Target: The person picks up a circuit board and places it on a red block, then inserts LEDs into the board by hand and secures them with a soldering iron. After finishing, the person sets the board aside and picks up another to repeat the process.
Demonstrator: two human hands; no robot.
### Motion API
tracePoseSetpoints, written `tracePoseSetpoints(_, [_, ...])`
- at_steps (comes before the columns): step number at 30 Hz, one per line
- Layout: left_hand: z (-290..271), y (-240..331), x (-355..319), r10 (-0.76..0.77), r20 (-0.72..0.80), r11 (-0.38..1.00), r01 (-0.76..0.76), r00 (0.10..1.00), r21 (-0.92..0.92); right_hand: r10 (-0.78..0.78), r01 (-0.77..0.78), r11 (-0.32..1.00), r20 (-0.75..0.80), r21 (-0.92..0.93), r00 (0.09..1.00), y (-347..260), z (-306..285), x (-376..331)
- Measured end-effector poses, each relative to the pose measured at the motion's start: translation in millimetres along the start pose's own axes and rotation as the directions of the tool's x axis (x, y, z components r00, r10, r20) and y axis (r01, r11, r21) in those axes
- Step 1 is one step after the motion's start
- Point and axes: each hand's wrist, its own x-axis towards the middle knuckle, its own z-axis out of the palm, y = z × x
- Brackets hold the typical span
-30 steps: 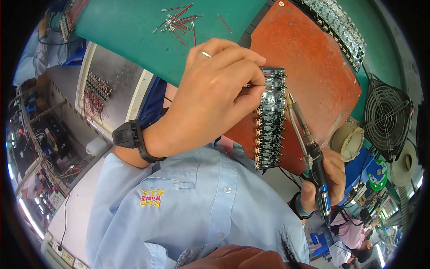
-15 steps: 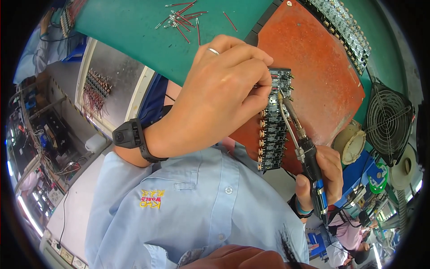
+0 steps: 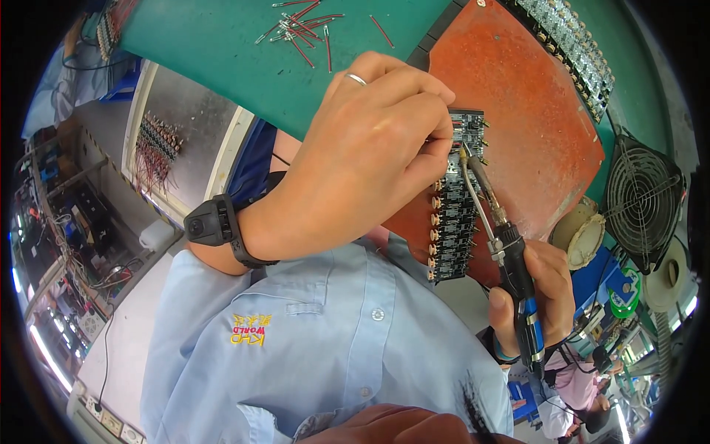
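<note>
My right hand (image 3: 547, 296) grips a soldering iron (image 3: 515, 274) with a black and blue handle and a thin metal guide tube beside its shaft. Its tip is at the upper part of a long strip of dark circuit boards (image 3: 452, 229), close to my left fingertips. My left hand (image 3: 384, 126) is closed in a pinch over the strip's upper left edge. Whatever lies between thumb and finger is hidden; a bit of red shows on the board beside them. Round copper-coloured parts line the strip's left edge, and pins stick out on the right.
Under the strip lies a worn orange-red mat (image 3: 518, 96) on the green table (image 3: 222, 44). Short red and black wires (image 3: 299, 31) are scattered at the back. More assembled boards (image 3: 569, 44) stand far right, near a black fan grille (image 3: 643, 200) and a round pale pot (image 3: 579, 235).
Both hands, the soldering iron and the board strip sit very slightly further right. The pinch and the iron's place at the board are otherwise much the same.
</note>
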Motion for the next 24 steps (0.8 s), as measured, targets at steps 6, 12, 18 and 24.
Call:
tracePoseSetpoints(6, [0.2,-0.4,0.4,0.0,0.001,1.0,0.0,1.0,-0.011,-0.01,0.012,1.0,-0.115,0.017,0.993,1.8,2.5,-8.7])
tracePoseSetpoints(12, [2.4,0.2,-1.0,0.003,-0.02,1.0,-0.003,1.0,0.005,0.039,-0.036,0.999,-0.321,0.015,0.946,4.4,-0.7,-26.3])
tracePoseSetpoints(18, [6.7,3.8,1.9,-0.008,-0.016,0.999,0.007,1.0,-0.04,0.129,-0.113,0.991,-0.325,0.068,0.937,3.9,4.1,-34.8])
tracePoseSetpoints(24, [-3.9,1.1,0.4,-0.009,-0.007,0.998,0.008,1.0,-0.065,0.289,-0.178,0.95,-0.503,0.258,0.814,16.6,5.0,-56.8])
